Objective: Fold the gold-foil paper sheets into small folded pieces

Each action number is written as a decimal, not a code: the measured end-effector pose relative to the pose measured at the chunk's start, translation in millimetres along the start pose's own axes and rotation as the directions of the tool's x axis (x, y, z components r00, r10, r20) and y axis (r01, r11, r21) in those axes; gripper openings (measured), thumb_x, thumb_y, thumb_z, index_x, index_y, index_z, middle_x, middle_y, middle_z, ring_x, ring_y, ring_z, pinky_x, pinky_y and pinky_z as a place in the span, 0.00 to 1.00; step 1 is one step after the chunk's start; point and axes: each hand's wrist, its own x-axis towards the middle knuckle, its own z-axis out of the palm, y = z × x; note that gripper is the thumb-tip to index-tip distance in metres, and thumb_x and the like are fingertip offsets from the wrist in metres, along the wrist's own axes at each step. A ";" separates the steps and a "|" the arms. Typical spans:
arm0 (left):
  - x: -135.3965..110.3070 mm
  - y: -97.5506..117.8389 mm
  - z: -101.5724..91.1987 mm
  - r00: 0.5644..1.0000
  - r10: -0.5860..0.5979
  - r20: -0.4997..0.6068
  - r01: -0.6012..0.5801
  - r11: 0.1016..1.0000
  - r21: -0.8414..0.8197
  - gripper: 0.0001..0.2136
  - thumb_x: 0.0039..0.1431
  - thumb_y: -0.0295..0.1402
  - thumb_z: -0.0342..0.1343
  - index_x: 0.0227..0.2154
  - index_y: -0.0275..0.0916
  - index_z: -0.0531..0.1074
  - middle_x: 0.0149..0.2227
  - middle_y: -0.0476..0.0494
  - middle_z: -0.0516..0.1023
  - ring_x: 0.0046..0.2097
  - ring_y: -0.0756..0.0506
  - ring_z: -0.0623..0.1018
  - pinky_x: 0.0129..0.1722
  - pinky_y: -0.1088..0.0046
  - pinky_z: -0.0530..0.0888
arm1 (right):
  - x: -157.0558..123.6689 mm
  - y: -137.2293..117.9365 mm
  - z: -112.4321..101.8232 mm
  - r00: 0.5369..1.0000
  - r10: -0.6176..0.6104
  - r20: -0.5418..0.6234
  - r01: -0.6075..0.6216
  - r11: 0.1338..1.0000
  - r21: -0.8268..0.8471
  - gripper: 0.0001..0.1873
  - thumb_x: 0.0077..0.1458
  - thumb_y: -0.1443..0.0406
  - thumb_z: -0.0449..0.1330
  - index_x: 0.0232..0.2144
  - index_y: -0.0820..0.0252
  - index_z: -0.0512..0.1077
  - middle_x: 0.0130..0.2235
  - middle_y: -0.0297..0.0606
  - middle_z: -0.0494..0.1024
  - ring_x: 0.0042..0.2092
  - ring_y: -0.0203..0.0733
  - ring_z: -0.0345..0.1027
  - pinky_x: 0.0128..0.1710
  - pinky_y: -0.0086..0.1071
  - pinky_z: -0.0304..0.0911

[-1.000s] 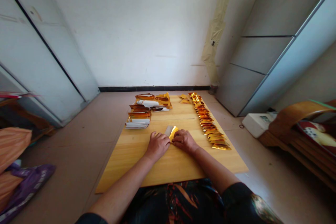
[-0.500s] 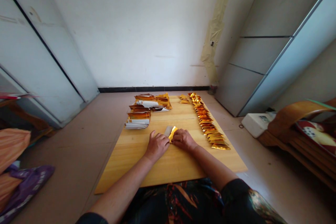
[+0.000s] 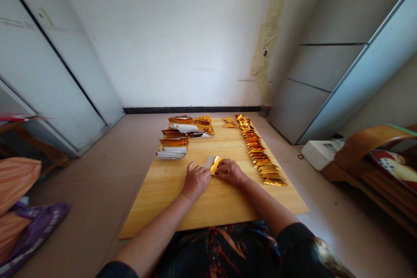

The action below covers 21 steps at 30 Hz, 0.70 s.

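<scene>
Pale walls and grey cupboard doors close in a bare room with a beige tiled floor [image 3: 97,191], and a low wooden worktop [image 3: 211,208] lies across the middle, reaching from the person's lap toward the far wall. To the right of it, on the floor, stand a curved wooden chair [image 3: 368,147] and a flat white box [image 3: 321,153]; a purple bag [image 3: 35,226] slumps far off to the left. None of these comes near the hands.

On the worktop, a long row of folded gold pieces [image 3: 260,156] runs down the right side, its near end just beside the right wrist, so a careless sweep of that arm would likely scatter it. Stacks of gold-and-white paper [image 3: 172,144] sit at the far left, well apart from the hands, with a small pile of folded bits [image 3: 229,122] at the far end.

The left hand [image 3: 196,180] and right hand [image 3: 230,171] lie knuckles up, side by side at the centre, fingers curled shut on the near edge of a gold sheet [image 3: 215,164], which sticks out beyond them with its pale back showing. It looks thin, very light and slick, quick to crease or tear; edges and corners seem the best places to hold it, with fingertips only.
</scene>
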 end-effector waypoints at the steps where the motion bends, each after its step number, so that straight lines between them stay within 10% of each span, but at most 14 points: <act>1: -0.4 -0.1 -0.5 1.000 -0.003 0.003 0.003 1.000 -0.004 0.07 0.58 0.29 0.51 0.28 0.41 0.73 0.30 0.47 0.78 0.37 0.46 0.74 0.55 0.54 0.57 | 0.5 -0.5 1.2 1.000 0.003 -0.016 -0.003 1.000 -0.011 0.05 0.52 0.63 0.61 0.30 0.55 0.78 0.37 0.36 0.76 0.38 0.38 0.68 0.39 0.29 0.60; 21: -6.7 -10.5 -7.2 0.994 0.096 0.058 -0.093 0.995 -0.042 0.09 0.58 0.27 0.50 0.30 0.43 0.75 0.38 0.47 0.79 0.42 0.46 0.75 0.53 0.55 0.59 | 23.4 -37.3 -0.3 0.949 0.294 0.114 -0.244 0.913 -0.326 0.09 0.61 0.63 0.51 0.35 0.58 0.70 0.39 0.38 0.73 0.40 0.37 0.66 0.36 0.28 0.52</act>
